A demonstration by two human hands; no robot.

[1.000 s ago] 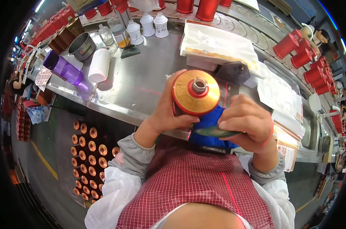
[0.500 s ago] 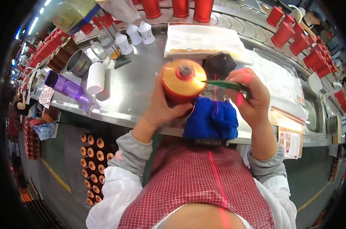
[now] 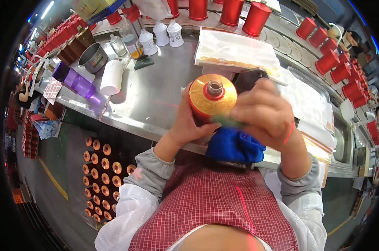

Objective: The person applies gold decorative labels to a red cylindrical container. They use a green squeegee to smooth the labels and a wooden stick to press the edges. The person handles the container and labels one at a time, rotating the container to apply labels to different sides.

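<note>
A red bottle with a gold top and an uncapped clear neck (image 3: pixel 213 95) stands tilted a little toward me above the steel bench. My left hand (image 3: pixel 185 123) is wrapped round its left side, thumb toward the front. Smeared by motion, my right hand (image 3: pixel 264 113) is closed on a slim green pointed tool (image 3: pixel 227 121), whose blurred end lies against or just in front of the bottle's gold shoulder. Whether it touches I cannot tell. A bunched blue cloth (image 3: pixel 235 147) lies beneath my hands at the bench edge. Behind my right hand, a dark angular block (image 3: pixel 250 77) is partly hidden.
On the left of the bench (image 3: pixel 164 75) are a white roll (image 3: pixel 112 78), a purple bottle (image 3: pixel 74 80), a grey pot (image 3: pixel 93 57) and small white bottles (image 3: pixel 174 34). Red bottles (image 3: pixel 256 19) line a conveyor behind. Gold-topped bottles (image 3: pixel 105 180) stand low at left.
My right hand has swung left and closer to the bottle with the green tool. The view has shifted slightly, and another red bottle shows on the conveyor.
</note>
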